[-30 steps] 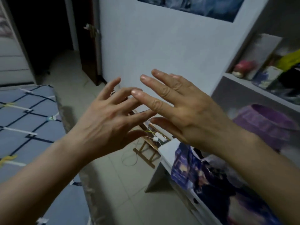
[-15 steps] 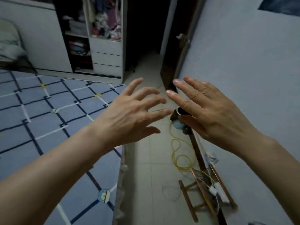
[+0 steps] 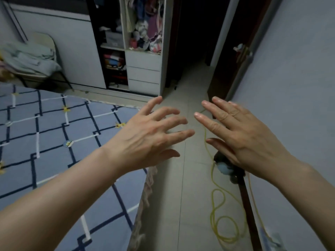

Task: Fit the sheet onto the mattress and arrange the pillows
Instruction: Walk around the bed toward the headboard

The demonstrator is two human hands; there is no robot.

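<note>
A blue sheet [image 3: 54, 142] with a dark and white lattice pattern covers the mattress at the left; its right edge [image 3: 146, 192] hangs beside the floor aisle. My left hand [image 3: 150, 140] is raised in the air above the bed's near corner, fingers spread and empty. My right hand [image 3: 239, 136] is held up beside it over the floor, fingers straight, holding nothing. The two hands are apart, not touching. Folded pale bedding [image 3: 29, 58] lies piled on a chair at the far left.
A tiled floor aisle [image 3: 181, 178] runs between bed and blue wall [image 3: 299, 87]. A yellow cord [image 3: 221, 214] coils on the floor by a dark pole [image 3: 244, 205]. An open wardrobe [image 3: 143, 51] with drawers stands ahead; a dark doorway [image 3: 195, 33] and door are to its right.
The view has swung left from the wall and shelves to the bed and wardrobe. Both hands stayed raised and have drawn apart, fingertips no longer overlapping.
</note>
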